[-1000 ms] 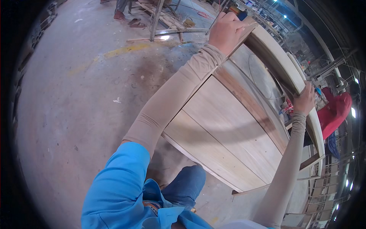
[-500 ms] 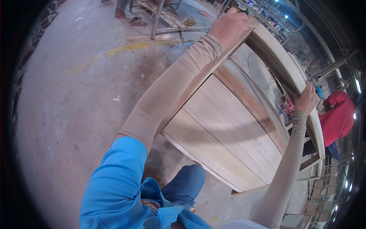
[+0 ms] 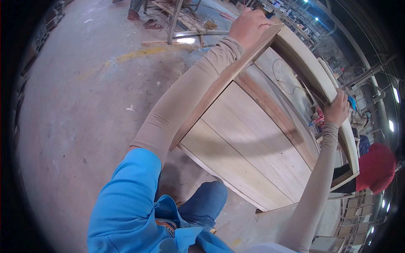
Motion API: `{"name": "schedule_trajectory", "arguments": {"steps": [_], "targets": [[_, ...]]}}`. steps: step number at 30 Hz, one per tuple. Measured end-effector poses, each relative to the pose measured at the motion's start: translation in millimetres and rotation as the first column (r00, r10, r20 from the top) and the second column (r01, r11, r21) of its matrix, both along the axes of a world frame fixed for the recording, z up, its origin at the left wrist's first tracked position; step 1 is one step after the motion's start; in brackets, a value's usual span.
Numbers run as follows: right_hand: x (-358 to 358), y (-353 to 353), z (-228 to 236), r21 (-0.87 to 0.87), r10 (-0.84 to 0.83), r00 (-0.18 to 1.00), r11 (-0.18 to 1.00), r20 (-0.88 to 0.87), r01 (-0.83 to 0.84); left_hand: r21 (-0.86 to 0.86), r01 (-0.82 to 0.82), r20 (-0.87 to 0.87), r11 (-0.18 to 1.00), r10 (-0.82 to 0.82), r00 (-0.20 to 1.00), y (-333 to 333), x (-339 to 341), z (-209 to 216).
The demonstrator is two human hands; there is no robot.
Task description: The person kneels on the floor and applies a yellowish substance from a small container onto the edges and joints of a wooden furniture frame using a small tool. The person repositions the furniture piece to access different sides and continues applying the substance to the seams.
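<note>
A bare wooden furniture frame (image 3: 215, 90) with a curved top rail (image 3: 311, 63) and pale plank panels (image 3: 253, 135) stands tilted in front of me. My left hand (image 3: 249, 27) is closed at the outer side of the frame's far left corner. A small dark object (image 3: 267, 14) shows just past its fingers, too hidden to name. My right hand (image 3: 337, 110) wraps over the curved rail, fingers on top. Both forearms wear beige sleeves.
At the right, beyond the rail, a person in red (image 3: 374, 168) bends low. A wooden trestle (image 3: 174, 23) and loose timber stand at the far left, near another person's foot (image 3: 133, 16). My knee (image 3: 206, 202) is close to the lower panel edge.
My left hand has shifted slightly left, off the frame's corner face toward its outer side. My right hand stays on the rail. The person in red has moved lower.
</note>
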State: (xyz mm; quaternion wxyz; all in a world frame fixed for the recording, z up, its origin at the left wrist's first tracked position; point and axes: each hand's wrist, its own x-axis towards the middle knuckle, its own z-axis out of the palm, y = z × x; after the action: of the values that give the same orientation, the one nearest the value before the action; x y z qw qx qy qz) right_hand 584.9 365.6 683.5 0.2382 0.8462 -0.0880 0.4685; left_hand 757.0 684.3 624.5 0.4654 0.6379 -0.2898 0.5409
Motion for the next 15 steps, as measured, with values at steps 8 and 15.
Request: {"name": "schedule_trajectory", "arguments": {"steps": [8,15], "targets": [[-1.4,3.1,0.7,0.038,-0.027,0.999,0.999,-0.024,0.028,0.134,0.028,-0.024,0.991,-0.025,0.999,17.1,2.5,3.1],[-3.9,-1.2,3.9,0.033,-0.009,1.000,0.999,-0.028,0.010,0.166,0.092,-0.060,0.982,-0.083,0.995,18.6,-6.5,-0.2]]}}
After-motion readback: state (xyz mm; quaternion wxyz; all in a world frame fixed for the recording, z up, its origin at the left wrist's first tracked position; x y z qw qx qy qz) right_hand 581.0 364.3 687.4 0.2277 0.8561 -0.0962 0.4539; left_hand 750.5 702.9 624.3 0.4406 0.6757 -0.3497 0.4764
